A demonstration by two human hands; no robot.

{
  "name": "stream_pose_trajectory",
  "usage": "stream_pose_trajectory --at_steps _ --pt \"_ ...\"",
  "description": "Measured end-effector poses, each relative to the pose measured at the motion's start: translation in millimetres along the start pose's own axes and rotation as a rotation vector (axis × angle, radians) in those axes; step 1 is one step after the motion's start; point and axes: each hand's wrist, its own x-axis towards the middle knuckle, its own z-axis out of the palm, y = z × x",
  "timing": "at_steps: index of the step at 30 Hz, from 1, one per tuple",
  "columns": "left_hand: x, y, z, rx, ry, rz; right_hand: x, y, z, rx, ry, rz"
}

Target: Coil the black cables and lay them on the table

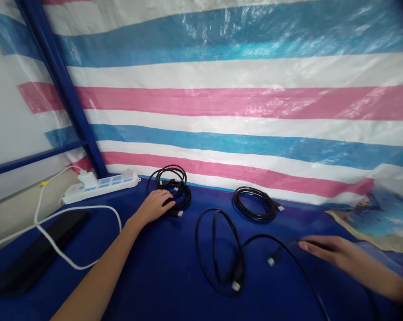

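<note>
Touching coiled cable (187,199), left hand (157,205), nearby power strip (102,186) (markings (105,181) unreadable)

Striped tarp (221,102) hanging behind the left hand (158,205), white power strip (101,187) plus some long black slab (30,263) off to that hand's left.

Loose black cable (239,258): open, uneven loops, pale-tipped plug (236,286) at its 5 o'clock, tail running off toward 4 o'clock. Blurred plug (271,261) at 3 o'clock of the loops, owner unclear. Black coil (270,214) at 1 o'clock: flat, neat, end plug (280,207) poking out. Black bundle (186,199) at 11 o'clock: looser, several plugs, partly hidden; can't tell if 1 cable or more.
</note>
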Motion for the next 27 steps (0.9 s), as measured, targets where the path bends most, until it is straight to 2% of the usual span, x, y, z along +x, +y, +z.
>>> stream_pose_trajectory --at_steps 3,6,9,12,14,17,20,22,24,27 --pt "1 12 0.0 0.021 0.088 -0.012 11 -8 11 -0.035 -0.135 0.046" --pt "-2 38 -1.8 -0.012 0.099 0.040 10 -18 32 -0.031 -0.179 0.032" --pt "-9 69 -1.1 -0.090 0.009 0.150 5 -28 51 -0.013 -0.246 0.002" --pt "-16 93 3.6 -0.193 -0.087 0.204 3 -33 61 0.011 -0.280 -0.018" --pt "-19 104 7.9 -0.250 -0.165 0.235 4 -34 64 0.031 -0.259 -0.019" --pt "-23 115 12.3 -0.310 -0.293 0.263 5 -32 66 0.061 -0.146 0.000" --pt "-27 122 11.5 -0.408 -0.413 0.229 5 -31 66 0.092 0.008 0.050" --pt "-29 126 9.9 -0.516 -0.526 0.192 3 -32 66 0.118 0.065 0.072" --pt "-31 131 10.1 -0.631 -0.597 0.134 0 -37 66 0.138 0.052 0.067" --pt "-32 144 14.2 -0.770 -0.535 -0.009 -9 -54 72 0.149 -0.063 0.015"
